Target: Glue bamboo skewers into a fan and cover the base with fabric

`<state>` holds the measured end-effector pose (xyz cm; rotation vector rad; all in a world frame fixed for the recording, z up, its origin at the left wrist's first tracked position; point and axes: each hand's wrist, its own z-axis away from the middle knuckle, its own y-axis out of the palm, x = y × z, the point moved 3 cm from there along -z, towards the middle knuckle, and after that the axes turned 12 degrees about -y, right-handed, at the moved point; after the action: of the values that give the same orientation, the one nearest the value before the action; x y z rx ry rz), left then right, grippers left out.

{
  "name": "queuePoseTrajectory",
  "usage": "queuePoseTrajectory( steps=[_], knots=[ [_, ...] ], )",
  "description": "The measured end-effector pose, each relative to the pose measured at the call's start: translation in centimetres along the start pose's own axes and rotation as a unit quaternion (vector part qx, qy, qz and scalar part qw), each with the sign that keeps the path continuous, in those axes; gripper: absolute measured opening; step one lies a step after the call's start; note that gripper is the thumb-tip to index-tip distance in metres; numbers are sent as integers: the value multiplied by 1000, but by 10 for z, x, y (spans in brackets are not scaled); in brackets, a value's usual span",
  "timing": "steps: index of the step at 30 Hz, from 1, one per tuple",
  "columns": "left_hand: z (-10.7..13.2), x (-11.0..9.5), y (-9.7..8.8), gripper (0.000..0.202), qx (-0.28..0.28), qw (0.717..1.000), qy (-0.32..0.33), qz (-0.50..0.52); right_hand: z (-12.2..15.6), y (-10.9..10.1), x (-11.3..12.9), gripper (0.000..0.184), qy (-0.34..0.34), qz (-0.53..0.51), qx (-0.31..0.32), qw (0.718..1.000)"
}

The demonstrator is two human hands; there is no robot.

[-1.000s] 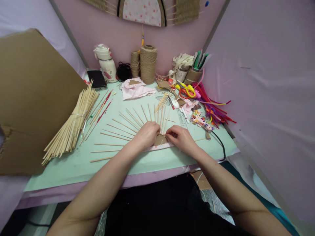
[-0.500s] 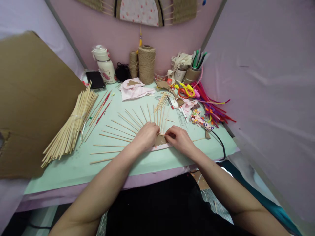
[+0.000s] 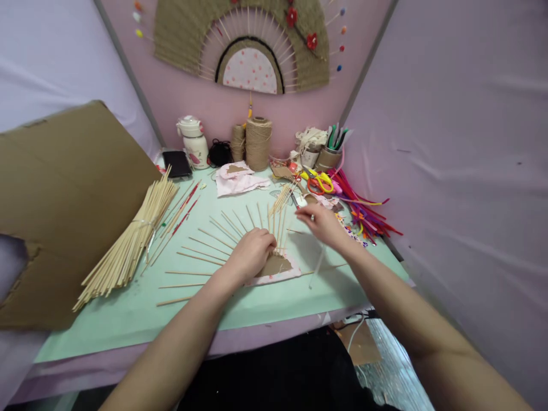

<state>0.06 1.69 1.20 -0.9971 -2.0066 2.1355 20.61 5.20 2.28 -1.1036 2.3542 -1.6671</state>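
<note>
One head-worn view looks forward and down over the hands (image 3: 252, 252) and surface (image 3: 274, 303) toward the far wall (image 3: 192, 100).

Matt cardboard base (image 3: 277, 265), smooth wooden sticks (image 3: 188, 273)

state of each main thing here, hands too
Left hand: lowered, curled
Right hand: raised, curled
Cardboard base: lying flat, partly covered
Loose sticks: fanned out around it
Stick bundle: tied
Bottle: upright, lid on
Large twine spool: upright
Wall fan: spread, hanging
Yellow-handled scissors: lying down, blade opening unclear
</note>
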Motion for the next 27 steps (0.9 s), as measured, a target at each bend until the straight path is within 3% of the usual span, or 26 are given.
queuePoseTrajectory(
  steps=[2,6,11,15,19,23,27],
  knots=[
    [1,2,-3,21,1,1000,-7,14,-31,-7,-32,21,-24,114,30,993],
    [3,5,-6,20,-3,1000,-14,26,-85,3,-75,21,-83,147,107,980],
    [2,8,-5,20,-12,999,-20,23,-108,33,-85,14,-170,159,221,947],
    [1,9,-6,20,-10,1000,-24,16,-109,33,-82,15,-204,186,257,926],
    [0,11,-5,22,4,1000,-29,7,-109,7,-85,19,-201,244,243,917],
    [0,13,-6,21,6,1000,-26,8,-94,-27,-86,17,-116,340,179,916],
    [0,13,-6,21,22,999,-22,26,-46,-49,-60,18,-47,261,71,962]
  ],
)
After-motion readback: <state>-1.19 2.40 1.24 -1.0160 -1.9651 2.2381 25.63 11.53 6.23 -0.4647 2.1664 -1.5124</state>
